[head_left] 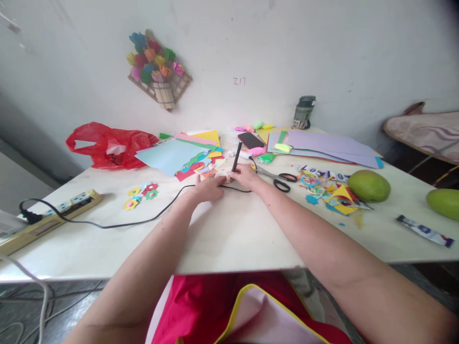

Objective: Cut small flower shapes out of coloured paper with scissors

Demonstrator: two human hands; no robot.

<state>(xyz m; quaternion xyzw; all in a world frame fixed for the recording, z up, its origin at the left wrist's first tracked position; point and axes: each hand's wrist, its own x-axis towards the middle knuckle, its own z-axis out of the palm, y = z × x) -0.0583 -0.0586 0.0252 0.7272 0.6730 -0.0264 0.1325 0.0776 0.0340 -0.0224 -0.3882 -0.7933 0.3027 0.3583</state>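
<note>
The right hand (246, 177) is closed around a slim black pen (237, 155), held upright with a slight tilt, its lower end at the fingertips close above the table. The left hand (210, 188) lies palm down on the white-topped table (229, 248), fingers extended and thumb apart, its fingertips next to a small pale piece (228, 178) just below the pen; the fingers partly hide that piece, and its material cannot be determined.

A thin black cable (126, 225) runs from a cream power strip (53, 223) at the left to the hands. Black-handled metal scissors (275, 178) lie just right of the right hand. A cluster of coloured paper flowers (131, 204) lies left of the left hand; a crumpled red plastic bag (129, 138) sits behind it. To the right are multicoloured paper scraps (342, 203) and a rounded green fruit (368, 186).

Toward the pale painted wall (229, 28) stand a dark green bottle (304, 113) and a flat dark phone (251, 140), the latter lying face up. A colourful flower ornament (164, 93) hangs above.
</note>
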